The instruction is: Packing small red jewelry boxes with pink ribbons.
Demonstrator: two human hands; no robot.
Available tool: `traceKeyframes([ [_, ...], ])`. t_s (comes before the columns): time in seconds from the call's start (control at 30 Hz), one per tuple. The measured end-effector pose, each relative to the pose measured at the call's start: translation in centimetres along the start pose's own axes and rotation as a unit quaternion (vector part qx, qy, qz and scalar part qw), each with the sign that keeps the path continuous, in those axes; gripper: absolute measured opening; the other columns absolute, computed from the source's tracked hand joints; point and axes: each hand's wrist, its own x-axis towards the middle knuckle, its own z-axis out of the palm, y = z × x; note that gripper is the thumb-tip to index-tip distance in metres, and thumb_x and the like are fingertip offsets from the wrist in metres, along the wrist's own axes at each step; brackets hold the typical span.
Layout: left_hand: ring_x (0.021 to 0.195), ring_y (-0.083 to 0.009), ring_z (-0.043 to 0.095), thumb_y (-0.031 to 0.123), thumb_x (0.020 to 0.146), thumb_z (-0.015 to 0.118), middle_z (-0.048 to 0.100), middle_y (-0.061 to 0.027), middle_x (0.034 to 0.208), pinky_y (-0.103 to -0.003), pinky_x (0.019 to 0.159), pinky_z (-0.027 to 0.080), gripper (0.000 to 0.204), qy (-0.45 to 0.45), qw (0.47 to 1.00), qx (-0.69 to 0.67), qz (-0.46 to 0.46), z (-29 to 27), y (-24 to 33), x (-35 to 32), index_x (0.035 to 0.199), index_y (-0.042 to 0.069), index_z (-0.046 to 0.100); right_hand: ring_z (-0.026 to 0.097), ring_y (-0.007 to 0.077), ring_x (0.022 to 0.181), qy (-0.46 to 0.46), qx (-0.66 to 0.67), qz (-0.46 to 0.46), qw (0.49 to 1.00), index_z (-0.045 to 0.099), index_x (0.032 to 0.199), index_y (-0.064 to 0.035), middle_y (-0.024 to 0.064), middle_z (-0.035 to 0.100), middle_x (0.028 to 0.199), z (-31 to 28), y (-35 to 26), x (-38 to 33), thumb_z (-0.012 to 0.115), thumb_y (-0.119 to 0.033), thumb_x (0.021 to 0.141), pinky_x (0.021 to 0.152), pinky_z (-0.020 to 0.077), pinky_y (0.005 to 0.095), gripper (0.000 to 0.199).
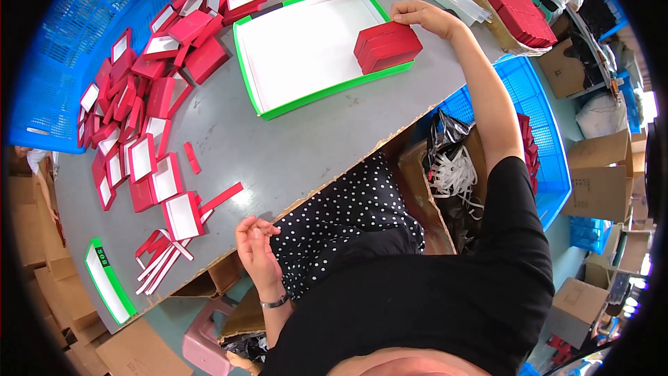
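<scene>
My right hand (426, 17) reaches out over the far right corner of a white tray with green edges (299, 56). Its bent fingers close on the upper edge of a small red box (396, 42), one of a few standing together in that corner. Closer to me, my left hand (257, 249) hovers by the table's front edge, palm up, fingers loosely curled and apart, holding nothing. To its left lie red and white strips (165, 254) and an open red box part with a white inside (183, 217).
Many red box parts (132, 101) pile up beside a blue crate (52, 63) on the left of the grey table (229, 146). A long carton of red boxes (504, 0) stands at the far right. Below it sit another blue crate (550, 132) and white strip scraps (456, 174).
</scene>
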Motion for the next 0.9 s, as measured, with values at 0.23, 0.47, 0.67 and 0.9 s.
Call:
traceKeyframes([
  [0.23,0.075,-0.0128,0.058,0.008,0.094,0.054,0.060,-0.0069,0.089,-0.026,0.073,0.048,0.020,0.025,0.998,0.048,-0.016,0.0,0.1,0.1,0.112,0.000,0.051,0.051,0.0125,0.086,0.027,-0.036,-0.039,0.998,0.062,0.095,-0.0071,-0.0011,0.060,0.091,0.5,1.2,0.8,0.050,-0.023,0.091,0.080,0.0392,0.0271,0.021],
  [0.47,0.077,-0.0124,0.058,0.005,0.093,0.055,0.061,-0.0052,0.087,-0.025,0.074,0.048,0.015,0.013,0.999,0.030,-0.013,-0.1,-0.6,0.4,0.107,0.000,0.054,0.064,0.0184,0.095,0.075,-0.103,-0.205,0.970,0.067,0.102,-0.0066,0.0076,0.069,0.099,14.0,-12.4,2.1,0.058,-0.019,0.089,0.083,0.0477,0.0322,0.020],
  [0.67,0.078,-0.0085,0.057,0.003,0.092,0.057,0.059,-0.0028,0.091,-0.022,0.072,0.048,0.014,0.009,1.000,0.023,-0.011,-1.0,0.0,-0.9,0.105,-0.001,0.055,0.058,0.0330,0.099,-0.010,-0.129,-0.315,0.940,0.068,0.094,-0.0066,0.0145,0.062,0.099,33.8,-17.7,3.1,0.067,-0.020,0.081,0.089,0.0460,0.0406,0.019],
  [0.9,0.076,-0.0086,0.058,0.005,0.092,0.058,0.060,-0.0032,0.091,-0.023,0.071,0.049,0.015,0.086,0.991,0.086,0.054,-2.6,-0.2,-2.6,0.105,-0.002,0.056,0.059,0.0317,0.084,0.037,-0.139,-0.270,0.952,0.062,0.084,-0.0040,0.0118,0.061,0.088,32.7,-18.7,0.3,0.067,-0.010,0.078,0.079,0.0481,0.0399,0.011],
])
